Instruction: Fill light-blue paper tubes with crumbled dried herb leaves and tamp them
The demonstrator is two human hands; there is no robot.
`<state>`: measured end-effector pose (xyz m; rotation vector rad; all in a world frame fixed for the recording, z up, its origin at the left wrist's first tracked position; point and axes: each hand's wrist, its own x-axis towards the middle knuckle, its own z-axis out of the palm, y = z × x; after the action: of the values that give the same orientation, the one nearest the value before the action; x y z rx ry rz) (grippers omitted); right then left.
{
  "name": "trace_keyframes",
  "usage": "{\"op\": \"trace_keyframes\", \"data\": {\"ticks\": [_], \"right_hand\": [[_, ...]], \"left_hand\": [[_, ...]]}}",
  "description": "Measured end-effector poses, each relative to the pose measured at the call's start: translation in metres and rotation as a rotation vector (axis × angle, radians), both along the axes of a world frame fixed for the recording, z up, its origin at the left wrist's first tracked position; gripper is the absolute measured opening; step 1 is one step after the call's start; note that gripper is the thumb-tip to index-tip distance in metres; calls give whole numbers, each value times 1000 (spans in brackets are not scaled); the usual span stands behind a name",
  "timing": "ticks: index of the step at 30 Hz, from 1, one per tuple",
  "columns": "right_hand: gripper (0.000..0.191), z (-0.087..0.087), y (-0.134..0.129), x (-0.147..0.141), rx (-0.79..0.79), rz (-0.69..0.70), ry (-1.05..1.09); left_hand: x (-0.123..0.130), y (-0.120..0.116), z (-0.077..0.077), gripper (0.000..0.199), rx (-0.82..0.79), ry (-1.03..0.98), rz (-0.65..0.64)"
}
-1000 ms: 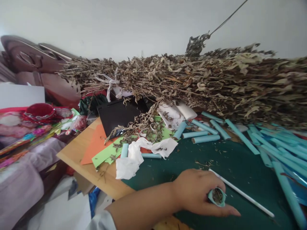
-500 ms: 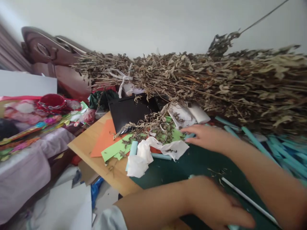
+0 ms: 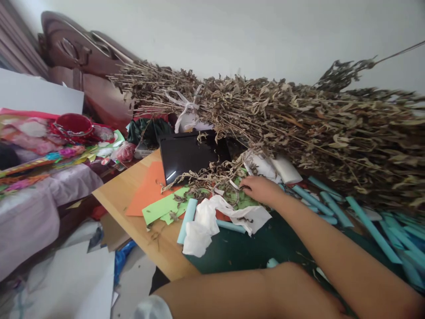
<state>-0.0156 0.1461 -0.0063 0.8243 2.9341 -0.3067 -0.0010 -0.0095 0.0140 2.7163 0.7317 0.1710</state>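
Note:
My right hand (image 3: 262, 190) reaches across the table to the dried leaves (image 3: 229, 170) scattered over green paper. Its fingers are curled together, with a bit of dry leaf at their tips. Low in the view, my left hand (image 3: 305, 288) hangs over the dark green mat (image 3: 232, 250); its fingers are blurred and mostly hidden. A pale blue tube (image 3: 272, 262) shows just beyond it, and a white stick (image 3: 322, 274) is partly covered between my arms. Crumpled white tissue (image 3: 202, 226) lies left of my right hand, beside another blue tube (image 3: 187, 220).
A large tied bundle of dried plants (image 3: 282, 110) spans the back. Before it stand a black glossy panel (image 3: 192, 155) and a white roll (image 3: 287, 169). Several blue tubes (image 3: 372, 228) lie at right. Orange paper (image 3: 146, 190) rests near the wooden table edge (image 3: 116, 190).
My right hand has moved slightly inward to the leaves, and its fingers have curled closed. My left hand has dropped lower. The view has shifted, showing more blue tubes at the right.

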Motion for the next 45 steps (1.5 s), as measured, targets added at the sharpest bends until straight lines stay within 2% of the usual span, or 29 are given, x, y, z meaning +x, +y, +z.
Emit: {"op": "trace_keyframes", "data": {"ticks": [3, 7, 10, 14, 19, 24, 28, 33, 36, 41, 45], "right_hand": [[16, 6, -4, 16, -31, -74, 112], [32, 15, -12, 46, -107, -225, 284], [43, 17, -20, 70, -186, -292, 398], [31, 13, -32, 104, -306, -376, 509], [24, 5, -53, 150, -458, -556, 678], [21, -7, -75, 185, -675, -704, 886], [23, -19, -91, 191, -905, -742, 1141], [26, -22, -105, 182, -1178, -685, 1382], [27, -18, -111, 177, -1272, -637, 1448], [25, -17, -116, 172, -1276, -600, 1500], [21, -20, -120, 170, -1140, -570, 1498]], "left_hand": [[1, -2, -10, 28, 16, -34, 191], [6, -1, -26, 30, 106, -90, 351], [7, -1, -29, 31, 166, -117, 397], [5, -1, -24, 29, 163, -101, 419], [3, 0, -21, 28, 145, -124, 474], [4, 2, -22, 25, 64, -333, 561], [4, 6, -21, 24, -104, -544, 708], [7, 9, -18, 43, -265, -610, 715], [11, 7, -18, 43, -297, -627, 731], [20, 4, -16, 34, -310, -697, 813], [24, 4, -14, 16, -395, -744, 921]]}}
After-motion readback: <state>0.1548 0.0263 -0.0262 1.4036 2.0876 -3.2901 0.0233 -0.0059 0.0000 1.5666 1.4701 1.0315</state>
